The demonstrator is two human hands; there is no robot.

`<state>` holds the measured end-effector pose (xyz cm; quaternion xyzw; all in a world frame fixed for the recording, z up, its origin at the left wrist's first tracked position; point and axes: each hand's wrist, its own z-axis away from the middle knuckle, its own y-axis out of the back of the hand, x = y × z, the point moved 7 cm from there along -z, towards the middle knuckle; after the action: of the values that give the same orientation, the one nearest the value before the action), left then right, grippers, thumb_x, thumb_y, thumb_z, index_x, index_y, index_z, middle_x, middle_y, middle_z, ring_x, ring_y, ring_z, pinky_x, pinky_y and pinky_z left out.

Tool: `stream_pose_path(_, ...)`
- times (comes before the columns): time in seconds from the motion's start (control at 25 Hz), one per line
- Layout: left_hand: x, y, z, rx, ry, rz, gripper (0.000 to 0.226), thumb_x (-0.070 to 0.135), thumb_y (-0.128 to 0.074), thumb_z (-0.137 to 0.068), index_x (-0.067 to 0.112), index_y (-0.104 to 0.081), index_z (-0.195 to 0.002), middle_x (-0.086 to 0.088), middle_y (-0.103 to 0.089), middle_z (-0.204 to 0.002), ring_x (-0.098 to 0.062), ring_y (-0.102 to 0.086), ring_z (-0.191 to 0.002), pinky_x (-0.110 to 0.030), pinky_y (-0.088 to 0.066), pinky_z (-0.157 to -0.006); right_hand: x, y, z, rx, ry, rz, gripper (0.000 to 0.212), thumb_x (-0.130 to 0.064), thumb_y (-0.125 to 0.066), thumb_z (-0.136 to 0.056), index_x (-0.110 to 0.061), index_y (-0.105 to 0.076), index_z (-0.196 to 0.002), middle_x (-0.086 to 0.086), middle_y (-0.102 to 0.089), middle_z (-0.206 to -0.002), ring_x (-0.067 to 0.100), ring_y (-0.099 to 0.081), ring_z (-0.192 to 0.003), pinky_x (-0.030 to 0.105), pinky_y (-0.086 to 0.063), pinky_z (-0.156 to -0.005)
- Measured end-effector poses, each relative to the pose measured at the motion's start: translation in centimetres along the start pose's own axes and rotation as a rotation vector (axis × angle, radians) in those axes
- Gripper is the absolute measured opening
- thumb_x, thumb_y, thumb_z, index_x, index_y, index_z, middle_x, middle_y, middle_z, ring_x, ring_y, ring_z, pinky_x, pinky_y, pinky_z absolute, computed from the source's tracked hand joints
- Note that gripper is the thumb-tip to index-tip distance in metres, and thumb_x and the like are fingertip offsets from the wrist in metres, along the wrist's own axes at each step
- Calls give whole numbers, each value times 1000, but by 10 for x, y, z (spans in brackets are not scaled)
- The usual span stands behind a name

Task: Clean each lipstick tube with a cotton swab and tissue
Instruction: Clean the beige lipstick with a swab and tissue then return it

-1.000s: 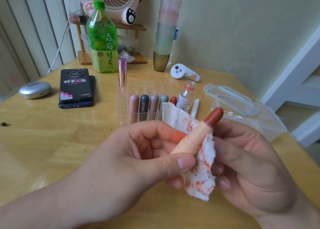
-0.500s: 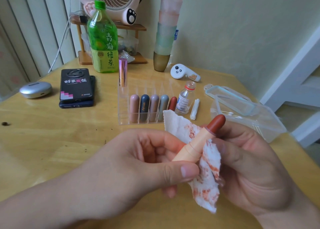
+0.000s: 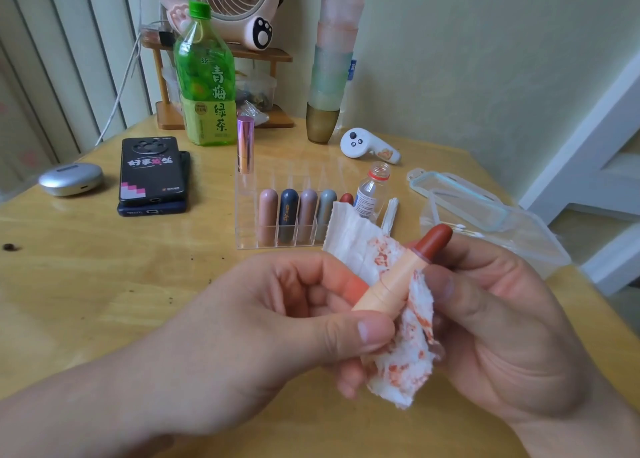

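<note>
Fingers (image 3: 346,336) of the left hand (image 3: 263,319) pinch the base of the lipstick (image 3: 391,281), thumb in front, forefinger behind. Fingers (image 3: 450,295) of the right hand (image 3: 502,326) curl round the tissue (image 3: 405,360), thumb pressing it to the tube's side. Tube peach, tilted up to the right; red-brown stick wound out, bare.

Tissue white, smeared red; one corner stands up behind the tube, the rest hangs below the hands. Both hands held above the table (image 3: 86,284).

Behind them: clear rack (image 3: 249,215) with four capped tubes (image 3: 287,212) in a row and a red tip beside them; tall pink tube (image 3: 245,146) at its back left. Small open bottle (image 3: 372,194) just right of the rack. Swabs (image 3: 462,230) in a clear bag (image 3: 519,236) further right. Phone (image 3: 150,167) and green bottle (image 3: 206,87) back left.
</note>
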<state>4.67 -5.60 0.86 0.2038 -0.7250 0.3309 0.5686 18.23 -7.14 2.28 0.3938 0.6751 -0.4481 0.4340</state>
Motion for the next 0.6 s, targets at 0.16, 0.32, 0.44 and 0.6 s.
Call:
stream_pose_path(0.16,1,1,-1,-5,0,12,25,15,-80,-77,-2,-70,-93,-21,-70,-83,-27,-62,-64,-33,-54,-63,-1,-1,-1,-8,11,-11,29,-30,-87,-69,-11,-75,-87,18,-56,-63,22,-55,-50,28,-43,-49)
stream_pose_path(0.32,0,-2,0,-43,47,66,25,21,-66,-86,-2,-74,-91,-20,-71,-81,-23,-63,-63,-25,-53,-64,-3,-2,-1,-31,12,0,30,-29,-84,-73,-5,-73,-89,38,-49,-63,35,-51,-50,33,-40,-49)
stream_pose_path(0.44,2,-1,0,1,14,11,13,16,-77,-79,5,-74,-84,-20,-69,-74,-22,-66,-60,-25,-54,-60,-2,-1,0,-24,23,7,30,-29,-85,-72,-7,-74,-89,29,-52,-66,32,-54,-54,40,-42,-48)
stream_pose_path(0.6,1,3,0,65,3,-7,24,14,-88,-67,7,-69,-81,-15,-68,-71,-23,-63,-56,-28,-53,-57,1,6,0,41,18,40,33,-32,-89,-66,-12,-75,-87,22,-55,-66,32,-49,-58,35,-45,-55)
